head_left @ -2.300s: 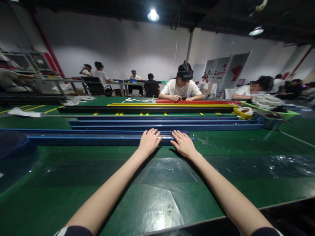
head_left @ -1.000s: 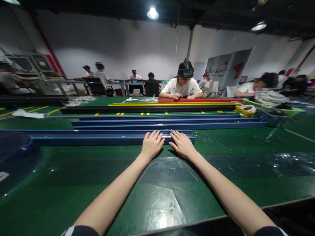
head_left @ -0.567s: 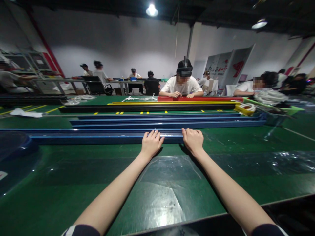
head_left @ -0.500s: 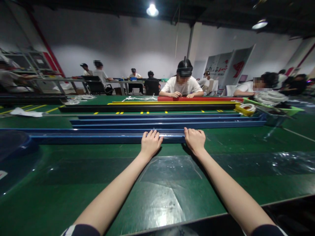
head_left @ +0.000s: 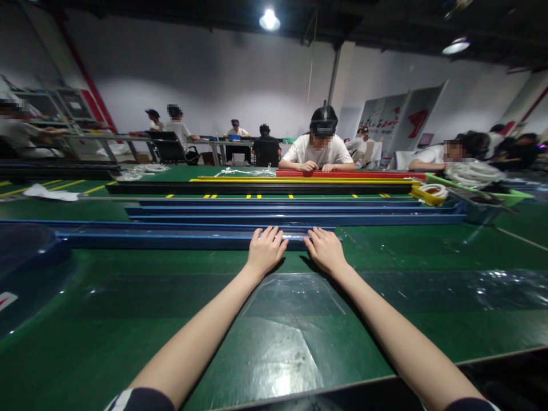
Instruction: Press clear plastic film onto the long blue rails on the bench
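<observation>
My right hand (head_left: pixel 326 249) has come back inward along the near blue channel (head_left: pixel 171 242), leftward from its right end, its fingers now spread out longer; my left hand (head_left: pixel 266 250) sits at about the same place as before. Both my hands are open, fingers laid over the channel and thumbs pointing in toward each other; how firmly they press, I cannot tell. A stretch of the channel shows between my thumbs, with a shiny glint along it.

The channel lies lengthwise across the green table (head_left: pixel 205 348), its right end just past my right hand, its left part running beside a dark blue wrapped bundle (head_left: pixel 29 262). Beyond it, a narrow strip of green separates it from more blue channels (head_left: pixel 299 219), which reach farther right. On my side, clear plastic film (head_left: pixel 295 294) lies flat between my forearms, and green surface runs from there down to the table's near edge, which slants up toward the right.
</observation>
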`<state>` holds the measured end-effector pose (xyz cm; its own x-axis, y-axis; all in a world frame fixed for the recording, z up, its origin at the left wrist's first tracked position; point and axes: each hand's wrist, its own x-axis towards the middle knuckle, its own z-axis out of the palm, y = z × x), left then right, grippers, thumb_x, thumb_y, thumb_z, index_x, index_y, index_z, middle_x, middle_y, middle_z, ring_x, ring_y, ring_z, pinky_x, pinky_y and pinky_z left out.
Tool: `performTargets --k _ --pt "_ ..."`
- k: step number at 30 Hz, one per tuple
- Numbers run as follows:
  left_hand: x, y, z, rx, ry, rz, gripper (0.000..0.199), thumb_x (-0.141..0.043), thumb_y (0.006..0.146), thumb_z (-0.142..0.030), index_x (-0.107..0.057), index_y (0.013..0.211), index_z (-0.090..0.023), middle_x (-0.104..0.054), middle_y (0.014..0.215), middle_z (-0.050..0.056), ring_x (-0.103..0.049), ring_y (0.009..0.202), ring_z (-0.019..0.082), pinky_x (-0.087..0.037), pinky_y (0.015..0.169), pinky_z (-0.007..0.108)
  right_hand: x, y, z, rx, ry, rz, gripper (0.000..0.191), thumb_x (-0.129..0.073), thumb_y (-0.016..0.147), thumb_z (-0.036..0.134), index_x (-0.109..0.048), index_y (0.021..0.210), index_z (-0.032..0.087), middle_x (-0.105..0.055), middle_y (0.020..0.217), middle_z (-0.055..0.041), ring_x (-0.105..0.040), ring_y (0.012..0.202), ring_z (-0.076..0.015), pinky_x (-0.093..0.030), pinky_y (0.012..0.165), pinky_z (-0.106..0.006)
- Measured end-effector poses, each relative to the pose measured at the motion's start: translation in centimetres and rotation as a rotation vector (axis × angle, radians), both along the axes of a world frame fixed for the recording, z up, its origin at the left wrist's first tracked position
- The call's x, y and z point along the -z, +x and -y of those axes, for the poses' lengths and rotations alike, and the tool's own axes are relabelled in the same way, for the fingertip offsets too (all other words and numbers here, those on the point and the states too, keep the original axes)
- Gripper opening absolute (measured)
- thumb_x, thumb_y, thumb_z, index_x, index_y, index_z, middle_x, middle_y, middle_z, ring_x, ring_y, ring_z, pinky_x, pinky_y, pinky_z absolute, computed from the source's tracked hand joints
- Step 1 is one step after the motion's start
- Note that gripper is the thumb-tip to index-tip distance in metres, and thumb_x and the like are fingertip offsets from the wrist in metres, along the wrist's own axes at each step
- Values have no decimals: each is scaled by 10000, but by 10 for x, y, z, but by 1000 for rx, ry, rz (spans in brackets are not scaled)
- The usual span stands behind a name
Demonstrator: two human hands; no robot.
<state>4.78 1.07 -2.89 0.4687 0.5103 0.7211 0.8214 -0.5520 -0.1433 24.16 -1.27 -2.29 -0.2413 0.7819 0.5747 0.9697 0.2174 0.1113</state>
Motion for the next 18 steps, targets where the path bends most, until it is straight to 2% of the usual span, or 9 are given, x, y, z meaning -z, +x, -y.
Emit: performTargets --k 4,10,14,18 --pt "-2 0 1 52 -11 -50 355 -362 918 -347 -599 1099 -153 -621 1158 117 -548 1096 252 -370 889 414 3 -6 1 -146 -39 38 505 -264 932 431 -508 1247 121 -539 1254 -153 -475 1156 -239 -347 910 -336" --pt "0 0 0 88 -37 -64 345 -371 916 -350 -599 1082 -151 -626 1148 114 -557 1082 241 -388 854 391 2 -7 3 -229 -66 41 497 -282 930 418 -462 1294 131 -509 1299 -135 -434 1211 -225 -327 956 -340" --pt "1 1 -1 65 -31 -48 348 -352 922 -356 -602 1055 -154 -643 1111 107 -567 1058 231 -385 840 377 -2 -5 2 -170 -45 -3 450 -245 948 383 -560 1159 140 -595 1191 -124 -503 1132 -189 -334 893 -297" --pt "-1 1 1 18 -23 -35 346 -336 924 -352 -618 970 -158 -659 1035 113 -578 1011 227 -381 808 366 -9 0 3 23 -10 -63 463 -215 956 372 -623 907 160 -683 936 -96 -597 881 -170 -323 760 -269"
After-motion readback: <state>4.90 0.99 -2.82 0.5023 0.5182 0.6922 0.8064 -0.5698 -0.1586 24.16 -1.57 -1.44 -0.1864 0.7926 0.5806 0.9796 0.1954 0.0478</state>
